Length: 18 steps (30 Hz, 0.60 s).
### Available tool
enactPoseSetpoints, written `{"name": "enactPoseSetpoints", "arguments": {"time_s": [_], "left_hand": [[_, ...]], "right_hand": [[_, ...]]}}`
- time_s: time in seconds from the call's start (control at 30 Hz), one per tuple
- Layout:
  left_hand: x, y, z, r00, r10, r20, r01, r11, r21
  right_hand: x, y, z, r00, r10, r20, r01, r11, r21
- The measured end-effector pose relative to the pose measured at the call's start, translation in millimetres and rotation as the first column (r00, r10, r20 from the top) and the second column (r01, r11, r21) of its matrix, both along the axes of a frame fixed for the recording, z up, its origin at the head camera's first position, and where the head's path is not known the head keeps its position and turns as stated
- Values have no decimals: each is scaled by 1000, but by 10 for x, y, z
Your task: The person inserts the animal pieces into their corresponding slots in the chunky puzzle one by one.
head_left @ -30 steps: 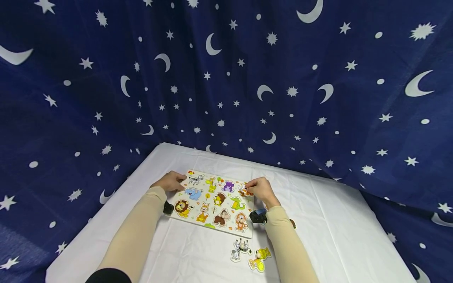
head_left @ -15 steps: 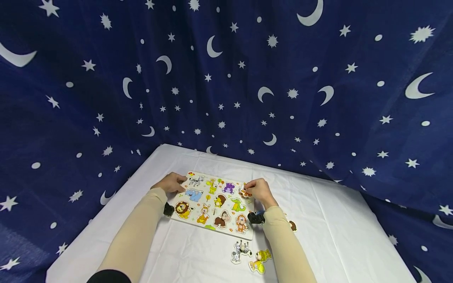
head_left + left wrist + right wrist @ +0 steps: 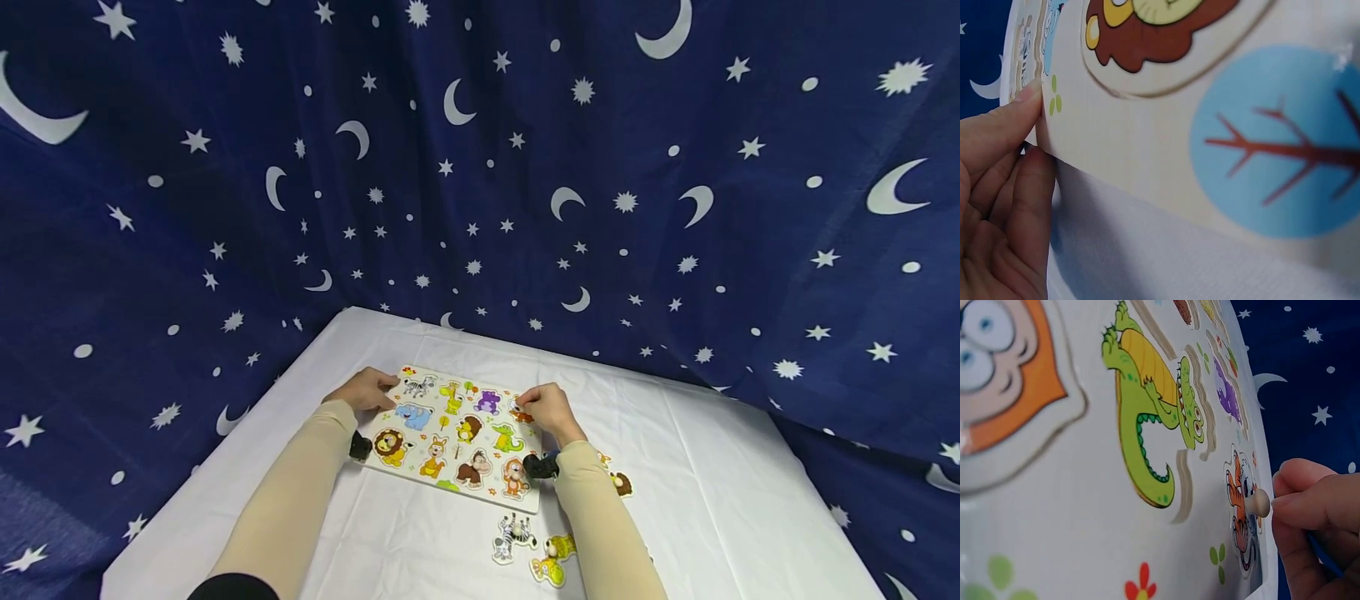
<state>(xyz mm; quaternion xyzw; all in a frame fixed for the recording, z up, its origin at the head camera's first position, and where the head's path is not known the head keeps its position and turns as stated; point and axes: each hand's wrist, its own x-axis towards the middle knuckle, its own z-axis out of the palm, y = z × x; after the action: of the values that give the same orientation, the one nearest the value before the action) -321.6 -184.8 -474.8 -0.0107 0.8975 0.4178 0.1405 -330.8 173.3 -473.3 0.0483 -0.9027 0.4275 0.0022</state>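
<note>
My left hand [image 3: 363, 390] grips the left edge of a white wooden animal puzzle board [image 3: 525, 504], thumb on top and fingers beneath, as the left wrist view shows. At the far right corner, my right hand [image 3: 549, 411] has thumb and forefinger drawn together at the wooden knob [image 3: 1260, 503] of a tiger puzzle piece [image 3: 1235, 487]. That piece lies in its tiger-shaped place, close to the board's right edge. Beside it are a crocodile picture [image 3: 1132, 425] in a cut recess and the purple hippo picture [image 3: 487, 402]. The other right-hand fingers curl below the thumb.
A zebra piece [image 3: 513, 537] and a giraffe piece [image 3: 552, 558] lie on the white cloth [image 3: 420, 550] before the board. Near my right forearm is a hedgehog piece [image 3: 621, 484]. A dark blue curtain [image 3: 510, 167] with moons and stars hangs behind the table.
The tiger piece has shifted slightly and now lies more evenly in its place, my right fingers staying at its knob. My left hand stays on the board's edge. The head view has tilted slightly.
</note>
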Motion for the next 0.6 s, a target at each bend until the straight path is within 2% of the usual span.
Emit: {"name": "enactPoseSetpoints", "arguments": {"time_s": [0.6], "left_hand": [[-15, -2, -8, 1000, 8, 0, -8, 1000, -3]], "right_hand": [[-26, 17, -113, 999, -40, 5, 40, 999, -22]]}}
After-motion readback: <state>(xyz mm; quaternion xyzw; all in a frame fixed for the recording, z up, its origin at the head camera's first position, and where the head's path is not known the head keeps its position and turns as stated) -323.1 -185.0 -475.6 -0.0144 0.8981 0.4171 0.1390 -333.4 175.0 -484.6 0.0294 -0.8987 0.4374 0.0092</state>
